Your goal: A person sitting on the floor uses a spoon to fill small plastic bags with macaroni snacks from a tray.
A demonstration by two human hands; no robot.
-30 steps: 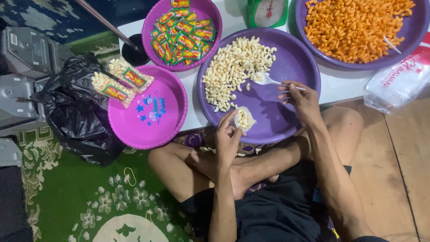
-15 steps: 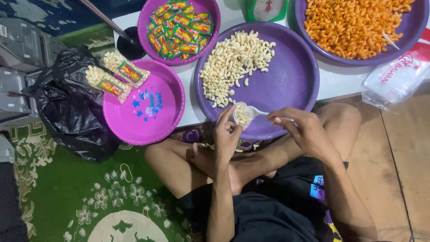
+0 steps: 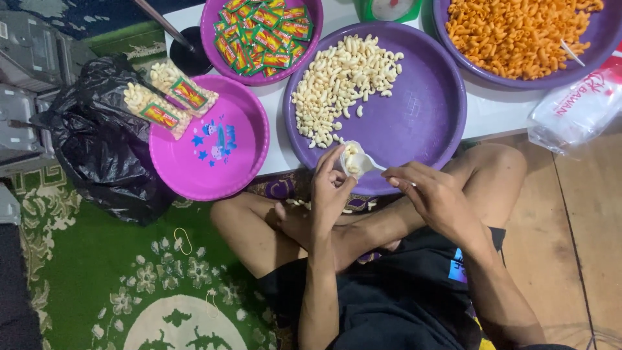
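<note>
White spoon gripped by right hand; left hand pinches small bag over purple tray rim; tilt risks spilling puffs.

You wore black shorts with a small blue-and-white printed patch near the right hip. Your forearms, hands and legs were bare, with no sleeves, gloves, watch or rings showing, and your feet were bare too, without socks or shoes.
</note>
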